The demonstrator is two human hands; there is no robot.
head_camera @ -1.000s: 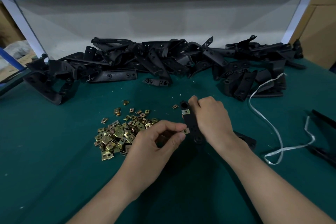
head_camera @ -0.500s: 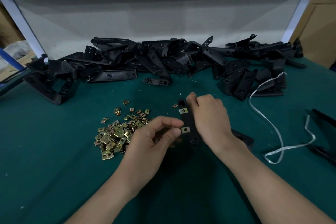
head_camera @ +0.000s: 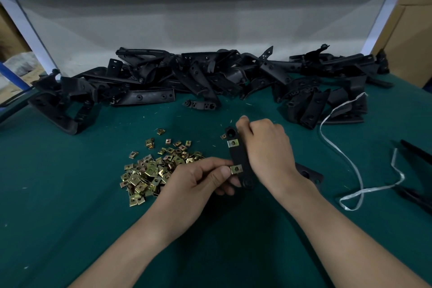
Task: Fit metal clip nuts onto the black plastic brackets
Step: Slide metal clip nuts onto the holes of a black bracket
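Observation:
My right hand (head_camera: 266,149) grips a black plastic bracket (head_camera: 239,159) held upright over the green table, fingers curled round its right edge. One brass clip nut (head_camera: 233,143) sits on the bracket near its top hole. My left hand (head_camera: 198,182) pinches a second clip nut (head_camera: 236,169) against the bracket's left edge lower down, thumb beside it. A heap of loose clip nuts (head_camera: 152,168) lies on the mat just left of my left hand.
A long pile of black brackets (head_camera: 210,77) runs along the back of the green table (head_camera: 70,217). A white plastic strap (head_camera: 350,170) loops at the right, next to black parts (head_camera: 416,170) at the right edge. Another bracket (head_camera: 308,174) lies behind my right wrist.
The second clip nut has slid further onto the bracket's lower edge under my left thumb. Both hands have shifted slightly away from me with the bracket.

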